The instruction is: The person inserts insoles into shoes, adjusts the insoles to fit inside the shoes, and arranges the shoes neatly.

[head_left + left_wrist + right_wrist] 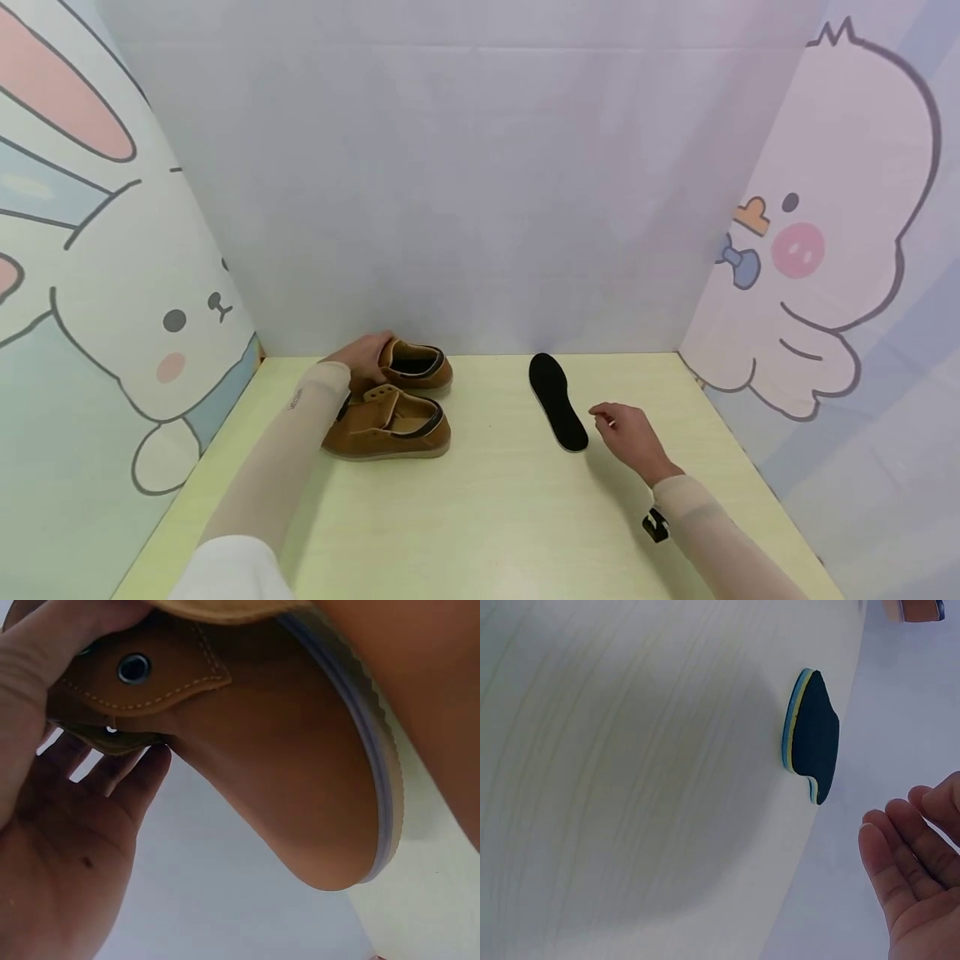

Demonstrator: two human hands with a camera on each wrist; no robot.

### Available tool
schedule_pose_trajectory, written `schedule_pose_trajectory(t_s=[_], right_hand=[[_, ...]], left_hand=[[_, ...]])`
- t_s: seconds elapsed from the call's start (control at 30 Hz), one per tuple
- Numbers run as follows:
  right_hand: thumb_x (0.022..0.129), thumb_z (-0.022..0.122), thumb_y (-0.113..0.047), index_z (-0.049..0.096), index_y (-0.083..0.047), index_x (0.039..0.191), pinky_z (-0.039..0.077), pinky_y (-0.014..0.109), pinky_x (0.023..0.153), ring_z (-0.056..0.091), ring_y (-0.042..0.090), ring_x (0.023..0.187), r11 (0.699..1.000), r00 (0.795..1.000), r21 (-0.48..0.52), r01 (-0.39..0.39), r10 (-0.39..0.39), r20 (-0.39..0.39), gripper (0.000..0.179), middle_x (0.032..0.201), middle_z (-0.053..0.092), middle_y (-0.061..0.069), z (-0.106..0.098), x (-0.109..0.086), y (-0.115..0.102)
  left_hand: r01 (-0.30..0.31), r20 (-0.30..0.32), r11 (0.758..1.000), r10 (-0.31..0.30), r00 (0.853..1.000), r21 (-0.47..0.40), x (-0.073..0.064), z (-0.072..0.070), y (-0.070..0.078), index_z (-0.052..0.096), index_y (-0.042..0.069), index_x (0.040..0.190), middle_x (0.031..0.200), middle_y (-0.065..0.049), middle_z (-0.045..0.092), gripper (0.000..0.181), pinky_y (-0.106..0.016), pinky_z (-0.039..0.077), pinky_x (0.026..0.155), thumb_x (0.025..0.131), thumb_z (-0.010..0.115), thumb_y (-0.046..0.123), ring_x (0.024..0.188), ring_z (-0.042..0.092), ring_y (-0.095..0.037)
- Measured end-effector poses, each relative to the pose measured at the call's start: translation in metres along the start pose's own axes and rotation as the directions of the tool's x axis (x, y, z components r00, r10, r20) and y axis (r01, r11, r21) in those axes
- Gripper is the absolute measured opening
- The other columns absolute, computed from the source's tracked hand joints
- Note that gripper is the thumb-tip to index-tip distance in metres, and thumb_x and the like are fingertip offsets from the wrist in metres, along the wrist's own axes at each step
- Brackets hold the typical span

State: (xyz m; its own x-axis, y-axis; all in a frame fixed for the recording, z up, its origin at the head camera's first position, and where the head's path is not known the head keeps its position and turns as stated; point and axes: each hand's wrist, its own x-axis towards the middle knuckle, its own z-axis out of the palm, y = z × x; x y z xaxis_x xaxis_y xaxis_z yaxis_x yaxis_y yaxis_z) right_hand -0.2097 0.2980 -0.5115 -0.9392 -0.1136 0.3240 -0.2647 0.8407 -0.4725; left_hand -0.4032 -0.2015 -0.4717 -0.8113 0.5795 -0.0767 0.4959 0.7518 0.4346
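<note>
Two brown leather shoes lie side by side on the left of the table. My left hand point(363, 358) grips the far shoe point(442, 379) at its lacing flaps; in the left wrist view the thumb lies over the eyelet flap of that shoe point(277, 765) and the fingers reach beneath the flap's edge. A dark lining shows in its opening. The near shoe point(375, 439), with a tan inside, sits below my left wrist. A black insole point(553, 398) lies flat to the right, its edge layered yellow and blue. Beside it hovers my right hand point(630, 437), fingers loosely bent, holding nothing.
The pale wood-grain table point(480, 517) ends at a plain light back wall point(480, 192). A rabbit-print panel point(112, 350) stands at the left and a chick-print panel point(847, 292) at the right. A small black device point(656, 526) hangs at my right wrist.
</note>
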Motion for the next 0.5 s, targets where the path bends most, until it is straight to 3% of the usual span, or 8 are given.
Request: schedule_pose_trajectory(t_s=[0.23,0.5], right_hand=[[0.095,0.062,-0.001,0.076,0.0,0.109,0.055,0.04,0.071,0.067,0.018,0.08,1.0,1.0,0.0,-0.017,0.017,0.007,0.02,0.097,0.074,0.01,0.004,-0.003,0.003],[0.094,0.061,-0.001,0.076,0.0,0.108,0.052,0.035,0.067,0.059,0.013,0.074,1.0,1.0,0.007,-0.013,0.013,0.02,0.021,0.096,0.074,0.011,0.011,-0.005,0.005]], left_hand=[[0.028,0.012,0.999,-0.028,1.0,-0.022,-0.003,0.009,-0.009,0.049,0.004,0.129,0.113,-0.015,0.062,0.067,-0.046,0.052,0.085,0.078,0.09,0.014,0.098,0.061,-0.029],[0.054,0.029,0.997,-0.053,0.998,-0.052,-0.002,0.014,-0.007,0.047,0.004,0.133,0.118,-0.017,0.06,0.069,-0.047,0.051,0.087,0.079,0.089,0.016,0.102,0.06,-0.031]])
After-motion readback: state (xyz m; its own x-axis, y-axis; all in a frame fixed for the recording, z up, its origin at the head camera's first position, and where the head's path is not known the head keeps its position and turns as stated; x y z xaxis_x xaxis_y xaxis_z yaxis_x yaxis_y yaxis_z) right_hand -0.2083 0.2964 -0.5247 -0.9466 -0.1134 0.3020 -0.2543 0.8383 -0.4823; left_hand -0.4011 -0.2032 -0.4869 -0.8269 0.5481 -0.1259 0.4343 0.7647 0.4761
